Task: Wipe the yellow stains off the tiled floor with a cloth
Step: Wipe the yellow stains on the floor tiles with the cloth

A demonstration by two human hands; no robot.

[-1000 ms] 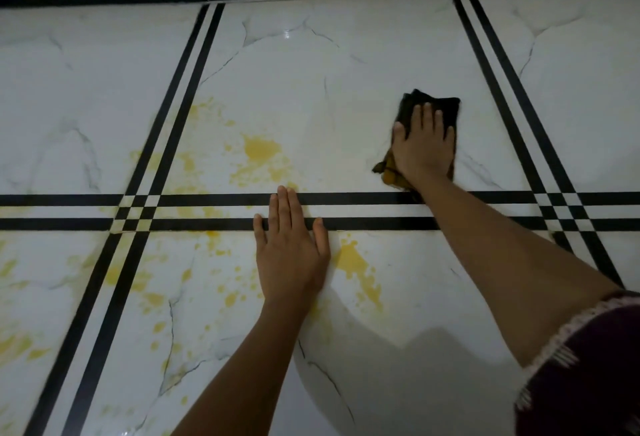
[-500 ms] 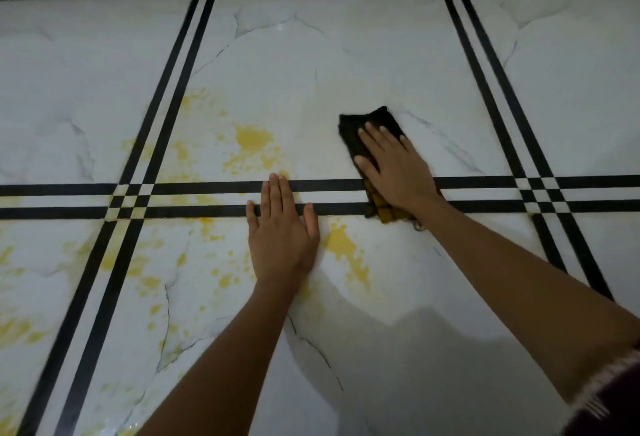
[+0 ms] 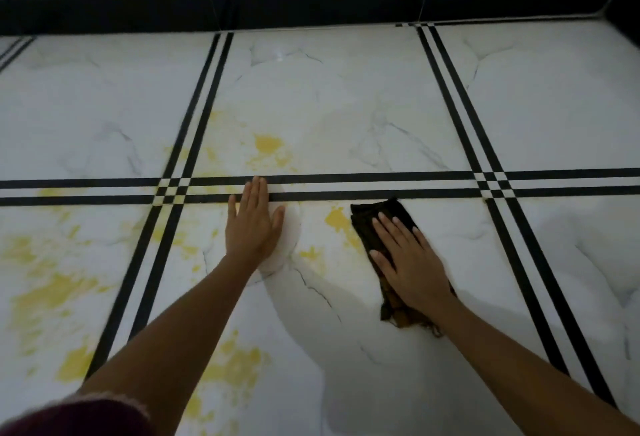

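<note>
My right hand point(image 3: 408, 262) lies flat on a dark cloth point(image 3: 370, 227) and presses it onto the white marble-look tiled floor point(image 3: 346, 106), just below the black double line. A yellow stain point(image 3: 337, 219) sits right beside the cloth's left edge. My left hand point(image 3: 252, 224) rests flat on the floor with fingers straight, its fingertips on the black lines. Another yellow stain point(image 3: 266, 144) lies on the far tile, and larger yellow patches point(image 3: 52, 290) spread over the left tile and near my left forearm.
A black skirting band point(image 3: 311, 6) runs along the white wall at the far edge and turns at the right corner. Black double lines point(image 3: 398, 177) cross the floor between tiles. A dark red sleeve point(image 3: 79, 418) shows at the bottom left.
My right hand has dragged the cloth from the far tile down across the black lines onto the near tile, next to a yellow stain. The view has tilted up; my left hand stays planted.
</note>
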